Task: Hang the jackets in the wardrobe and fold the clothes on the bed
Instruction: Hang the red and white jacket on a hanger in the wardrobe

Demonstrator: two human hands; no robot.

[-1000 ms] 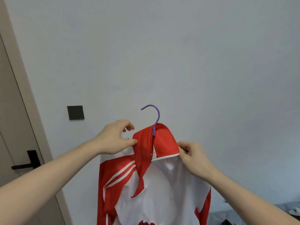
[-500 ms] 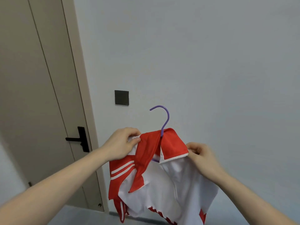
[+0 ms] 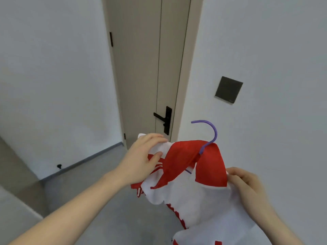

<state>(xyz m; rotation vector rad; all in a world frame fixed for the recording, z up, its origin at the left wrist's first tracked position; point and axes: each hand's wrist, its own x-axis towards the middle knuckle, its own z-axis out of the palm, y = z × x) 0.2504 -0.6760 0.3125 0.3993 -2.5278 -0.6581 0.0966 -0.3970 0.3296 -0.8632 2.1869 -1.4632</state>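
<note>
Lower right: jacket (image 3: 198,195) on a purple hanger (image 3: 211,133), both shoulders grasped by left hand (image 3: 143,158) and right hand (image 3: 247,184). Behind: beige door (image 3: 141,68), black handle (image 3: 163,119), dark wall switch (image 3: 228,89), grey floor (image 3: 92,188).

Soft, even daylight with faint shadows and no glare; slight motion blur, and wide-angle bending at the edges.

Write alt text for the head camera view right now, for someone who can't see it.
Two hands hold up a red and white jacket on a purple hanger: the left hand grips one shoulder, the right hand the other. Behind are a closed beige door with a black handle, a dark wall switch and grey floor.
</note>
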